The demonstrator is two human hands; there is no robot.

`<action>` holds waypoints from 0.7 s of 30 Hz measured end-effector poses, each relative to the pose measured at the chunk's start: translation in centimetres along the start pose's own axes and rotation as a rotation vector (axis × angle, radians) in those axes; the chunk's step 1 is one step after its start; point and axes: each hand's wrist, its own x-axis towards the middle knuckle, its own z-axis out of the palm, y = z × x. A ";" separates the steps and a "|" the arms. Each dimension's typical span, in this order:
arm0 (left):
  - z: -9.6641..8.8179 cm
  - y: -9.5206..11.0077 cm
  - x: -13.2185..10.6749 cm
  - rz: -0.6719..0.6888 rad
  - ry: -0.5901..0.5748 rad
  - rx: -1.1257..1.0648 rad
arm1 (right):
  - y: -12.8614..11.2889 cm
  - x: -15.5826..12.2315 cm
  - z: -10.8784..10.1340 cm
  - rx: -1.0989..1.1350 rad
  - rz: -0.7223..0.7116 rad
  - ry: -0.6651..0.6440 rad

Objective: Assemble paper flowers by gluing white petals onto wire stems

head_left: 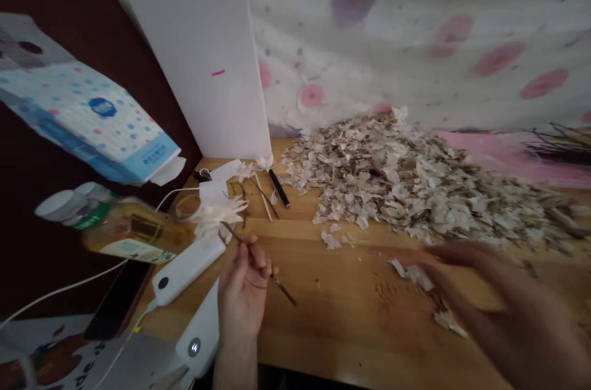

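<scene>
On the wooden table (332, 298), a twig (285, 292) is pinched in the left hand (244, 285), left of the heap (392, 175), while loose flakes (419, 277) could be scattered if brushed by the right hand (519, 310), spread wide near them.

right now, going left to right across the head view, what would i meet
Dotted tissue pack → left hand holding a thin brown stick → black pen → small loose pale flakes → blurred right hand.
</scene>
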 end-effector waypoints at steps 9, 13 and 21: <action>0.2 1.9 -1.6 -0.112 -0.009 -0.089 | -4.0 12.9 19.7 -0.244 -0.052 -0.552; 0.2 2.5 -1.6 -0.141 -0.031 -0.084 | -3.1 13.1 21.7 -0.353 -0.031 -0.584; 0.1 2.5 -1.5 -0.165 0.011 -0.113 | -2.2 13.3 23.8 -0.305 -0.041 -0.558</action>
